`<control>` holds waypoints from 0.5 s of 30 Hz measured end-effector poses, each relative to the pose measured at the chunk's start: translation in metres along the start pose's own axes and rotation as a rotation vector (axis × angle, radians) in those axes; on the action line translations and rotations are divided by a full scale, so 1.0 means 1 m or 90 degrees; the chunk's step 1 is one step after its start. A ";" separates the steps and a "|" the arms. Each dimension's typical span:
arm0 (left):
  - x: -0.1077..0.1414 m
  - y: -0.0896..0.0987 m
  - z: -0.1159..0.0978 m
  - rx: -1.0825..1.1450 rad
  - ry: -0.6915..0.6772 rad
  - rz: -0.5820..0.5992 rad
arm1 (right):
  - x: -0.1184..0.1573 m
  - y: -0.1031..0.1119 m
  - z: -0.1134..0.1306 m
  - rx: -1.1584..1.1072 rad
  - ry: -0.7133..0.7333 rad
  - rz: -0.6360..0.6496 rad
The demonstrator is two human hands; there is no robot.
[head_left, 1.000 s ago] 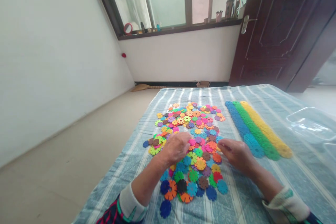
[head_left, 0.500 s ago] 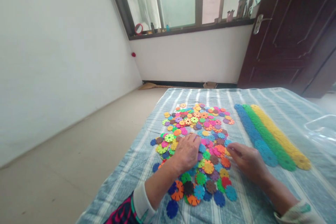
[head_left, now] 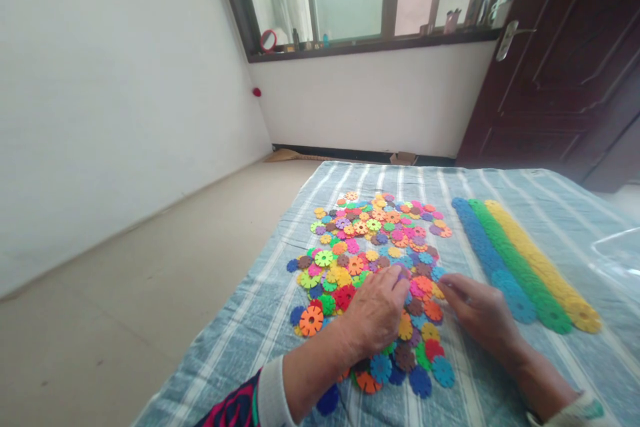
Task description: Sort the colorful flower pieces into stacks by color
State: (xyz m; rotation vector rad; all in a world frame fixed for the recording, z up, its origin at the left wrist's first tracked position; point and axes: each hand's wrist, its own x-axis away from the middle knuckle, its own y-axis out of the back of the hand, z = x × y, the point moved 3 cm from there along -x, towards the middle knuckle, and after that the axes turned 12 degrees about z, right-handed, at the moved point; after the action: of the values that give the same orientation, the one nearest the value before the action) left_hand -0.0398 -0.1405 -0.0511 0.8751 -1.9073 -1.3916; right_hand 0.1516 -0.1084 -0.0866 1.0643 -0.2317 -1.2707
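Observation:
Many-coloured slotted plastic snowflake discs (head_left: 311,318) lie in a loose spread on the striped cloth. Over the middle of them is my left hand (head_left: 375,313), back up, its fingers curled down. A bit of a purple disc (head_left: 401,273) shows at those fingertips; whether they grip it is hidden. My right hand (head_left: 483,313) is at the right edge of the spread, thumb and fingers pinched together. Beside that pinch are a blue disc (head_left: 437,273) and a yellow disc (head_left: 437,291); what the fingers hold cannot be made out.
Overlapping rows of blue discs (head_left: 475,240), green discs (head_left: 520,260) and yellow discs (head_left: 543,267) run along the right of the striped cloth (head_left: 260,307). A clear plastic container (head_left: 617,250) stands at the far right. Beyond are a windowsill (head_left: 370,47) and a dark door (head_left: 555,80).
My left hand has moved right and nearer to me over the discs, uncovering red and orange ones on its left. My right hand has stayed almost in place. The view has tilted slightly.

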 end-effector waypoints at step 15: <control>0.041 0.065 0.116 0.049 0.220 0.076 | -0.001 0.002 -0.002 -0.039 -0.017 -0.018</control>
State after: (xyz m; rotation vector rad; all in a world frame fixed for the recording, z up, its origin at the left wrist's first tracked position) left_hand -0.1657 -0.0938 -0.0153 0.9520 -1.7243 -1.0274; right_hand 0.1536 -0.1072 -0.0857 1.0014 -0.1965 -1.3103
